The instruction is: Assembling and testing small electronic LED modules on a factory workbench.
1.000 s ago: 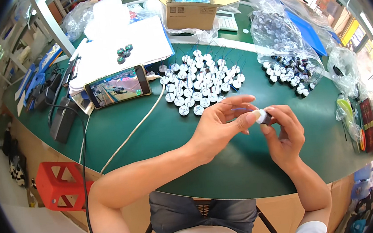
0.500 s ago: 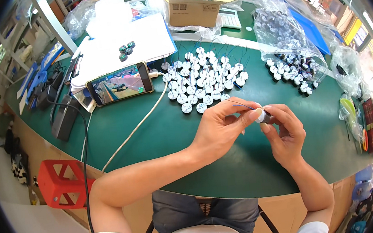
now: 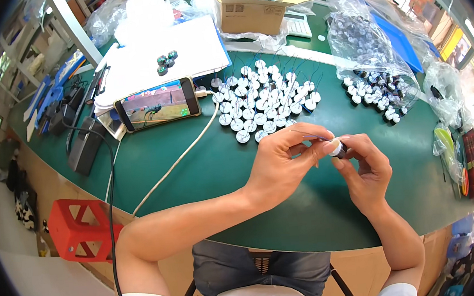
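Above the near part of the green table, a small black cylinder with a white face [image 3: 338, 149] is pinched between my two hands. My left hand [image 3: 283, 163] grips its white end with thumb and forefinger, where thin dark wires also run out between the fingertips. From the other side, my right hand [image 3: 370, 170] closes thumb and fingers on its black end. Beyond my left hand, a cluster of similar white-faced parts with thin wires [image 3: 243, 137] stands on the table. My fingers hide some of the held cylinder.
A propped phone [image 3: 158, 105] with a white cable [image 3: 177, 169] stands left of the cluster. Behind it lie papers [image 3: 194, 47] with several dark round parts. A cardboard box [image 3: 251, 16] is at the back. More parts spill from a clear bag [image 3: 360, 41] at right. A red stool [image 3: 80, 229] stands left.
The whole view has shifted slightly, and the phone's picture is different. Both hands keep their pinch; the cylinder appears turned a little between the fingers.
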{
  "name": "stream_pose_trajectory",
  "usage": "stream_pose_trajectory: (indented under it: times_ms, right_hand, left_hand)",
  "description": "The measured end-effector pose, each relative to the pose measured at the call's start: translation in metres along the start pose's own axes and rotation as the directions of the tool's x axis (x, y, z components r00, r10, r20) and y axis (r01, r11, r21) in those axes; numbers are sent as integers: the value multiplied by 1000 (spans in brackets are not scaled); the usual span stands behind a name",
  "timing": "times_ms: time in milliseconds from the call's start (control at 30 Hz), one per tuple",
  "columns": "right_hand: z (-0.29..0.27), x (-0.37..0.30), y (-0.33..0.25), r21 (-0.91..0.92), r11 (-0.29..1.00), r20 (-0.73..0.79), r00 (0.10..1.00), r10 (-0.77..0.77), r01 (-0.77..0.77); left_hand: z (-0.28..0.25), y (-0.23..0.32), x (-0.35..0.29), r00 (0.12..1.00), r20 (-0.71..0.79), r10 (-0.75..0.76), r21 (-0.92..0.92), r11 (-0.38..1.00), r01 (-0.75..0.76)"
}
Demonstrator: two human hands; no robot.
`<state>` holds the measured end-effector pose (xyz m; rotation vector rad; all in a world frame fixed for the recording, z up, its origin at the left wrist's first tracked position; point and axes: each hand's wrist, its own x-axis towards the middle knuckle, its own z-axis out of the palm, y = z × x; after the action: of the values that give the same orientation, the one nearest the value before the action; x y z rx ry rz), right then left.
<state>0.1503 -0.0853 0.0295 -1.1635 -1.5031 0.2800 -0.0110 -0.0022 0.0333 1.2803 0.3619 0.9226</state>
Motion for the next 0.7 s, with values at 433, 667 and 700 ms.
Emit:
stream_pose_trajectory:
  times_ms: [433,667,700]
  right_hand:
    - [1,-1,0,-24,1000,-11,1000,14,-15]
    - [-3,-1,0,-71,997,3,1000,-24,24]
    - [-2,-1,1,-76,997,7,1000,-23,23]
  left_hand:
    - [-2,-2,1,995,24,-94,-21,995,95]
    - [-1,-3,2,996,36,-81,-27,996,82]
    - [-1,-4,2,997,31,-65,-36,997,66]
